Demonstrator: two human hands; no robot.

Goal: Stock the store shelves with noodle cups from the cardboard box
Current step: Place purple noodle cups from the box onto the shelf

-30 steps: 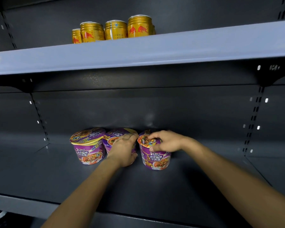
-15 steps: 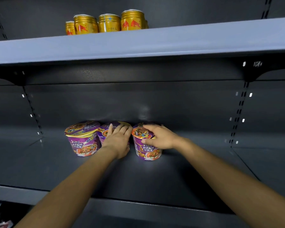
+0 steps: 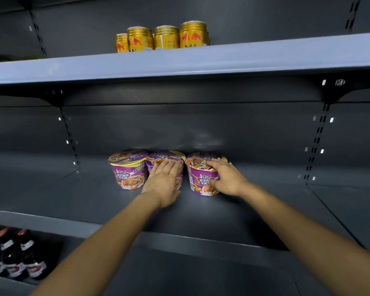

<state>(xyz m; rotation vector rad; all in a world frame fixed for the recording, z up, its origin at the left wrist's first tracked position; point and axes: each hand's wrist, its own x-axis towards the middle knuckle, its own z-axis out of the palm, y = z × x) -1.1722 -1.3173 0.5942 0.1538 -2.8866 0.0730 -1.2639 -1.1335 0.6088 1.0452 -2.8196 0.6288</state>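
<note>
left hand [image 3: 163, 184]: fingers straight, flat on mid purple round noodle cup [image 3: 169, 155]
right hand [image 3: 228, 180]: thumb+fingers grip rt purple round noodle cup [image 3: 198, 178]

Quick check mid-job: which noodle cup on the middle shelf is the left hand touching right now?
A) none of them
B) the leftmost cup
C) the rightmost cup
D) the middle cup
D: the left hand lies with straight fingers against the middle cup, while the right hand grips the rightmost cup and the leftmost cup stands untouched.
</note>
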